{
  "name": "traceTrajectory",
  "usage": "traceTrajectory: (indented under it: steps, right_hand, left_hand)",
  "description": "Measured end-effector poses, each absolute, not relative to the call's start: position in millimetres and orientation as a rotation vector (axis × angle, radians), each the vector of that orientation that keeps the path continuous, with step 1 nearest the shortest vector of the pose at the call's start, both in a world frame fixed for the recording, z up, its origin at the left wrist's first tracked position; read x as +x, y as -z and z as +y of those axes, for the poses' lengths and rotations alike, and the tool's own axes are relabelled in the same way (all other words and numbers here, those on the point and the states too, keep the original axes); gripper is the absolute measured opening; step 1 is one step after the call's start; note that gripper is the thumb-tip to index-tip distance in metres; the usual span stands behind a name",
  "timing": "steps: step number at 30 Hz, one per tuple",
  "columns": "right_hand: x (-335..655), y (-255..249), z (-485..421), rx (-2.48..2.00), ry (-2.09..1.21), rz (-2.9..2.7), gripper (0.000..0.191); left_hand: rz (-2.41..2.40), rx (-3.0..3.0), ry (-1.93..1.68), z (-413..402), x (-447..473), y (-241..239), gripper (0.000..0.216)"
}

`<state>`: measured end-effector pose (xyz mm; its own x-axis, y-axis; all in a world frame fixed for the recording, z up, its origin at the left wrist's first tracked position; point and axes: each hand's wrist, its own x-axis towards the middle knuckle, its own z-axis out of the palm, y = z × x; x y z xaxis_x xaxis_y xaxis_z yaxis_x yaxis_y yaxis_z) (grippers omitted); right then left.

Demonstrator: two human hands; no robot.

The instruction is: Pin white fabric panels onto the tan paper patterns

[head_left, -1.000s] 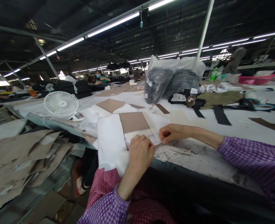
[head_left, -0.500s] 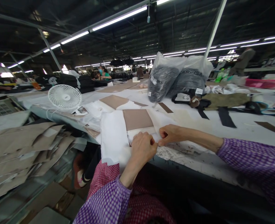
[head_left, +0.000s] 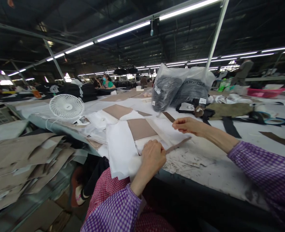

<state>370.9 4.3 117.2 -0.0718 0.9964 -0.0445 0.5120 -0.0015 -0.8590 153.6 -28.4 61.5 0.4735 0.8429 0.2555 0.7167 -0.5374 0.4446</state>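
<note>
My left hand is closed at the table's near edge, over the lower edge of a sewn panel with a brown section and white fabric. A narrow brown strip runs out from its fingertips to the right, across the table. My right hand is raised above the table, to the right of the panel and apart from the strip. Its thumb and fingers are pinched together; anything between them is too small to make out. White fabric hangs over the edge toward my lap.
A white fan stands at the left, above a stack of brown pieces. Bagged dark goods stand at the back. Black straps, a tape roll and a pink basket are at the right. Co-workers are in the distance.
My right hand has moved away from my left hand, up and to the right. The brown strip now shows stretched out between them on the table. My left hand stays at the panel.
</note>
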Motion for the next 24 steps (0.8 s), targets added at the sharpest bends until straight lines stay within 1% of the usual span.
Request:
traceTrajectory:
  steps: [2,3,4,7,9,12,15,18,21,24]
  right_hand:
    - [375,-120,5,-1.553,-0.800,-1.631,0.034]
    - [374,-119,5,-1.527,-0.791,-1.717,0.034]
    - [371,-116,4,-1.486,-0.839,-1.853,0.032]
    - [357,-100,5,-1.302,-1.130,-2.267,0.031]
    - [351,-90,8,-1.248,-1.220,-2.370,0.032]
    - [350,-84,11,-1.247,-1.237,-2.373,0.032]
    - [351,-85,11,-1.243,-1.266,-2.376,0.031]
    - [350,-86,10,-1.289,-1.260,-2.368,0.033]
    - [348,-85,11,-1.317,-1.245,-2.368,0.035]
    - [347,-83,12,-1.336,-1.229,-2.359,0.035]
  left_hand:
    - [1.342,2.442,-0.648,-27,160,-62,0.019]
    - [1.348,2.440,-0.644,-26,163,-63,0.020]
    - [1.352,2.438,-0.640,-25,165,-64,0.020]
    - [1.329,2.438,-0.603,-23,164,-70,0.022]
    - [1.271,2.446,-0.563,-25,158,-74,0.024]
    - [1.146,2.458,-0.574,-35,146,-77,0.028]
    - [1.219,2.494,-0.692,-50,134,-72,0.031]
    - [1.410,2.603,-0.739,-57,126,-65,0.023]
    - [1.457,2.655,-0.696,-54,122,-60,0.010]
    - [1.495,2.587,-0.725,-48,124,-57,0.013]
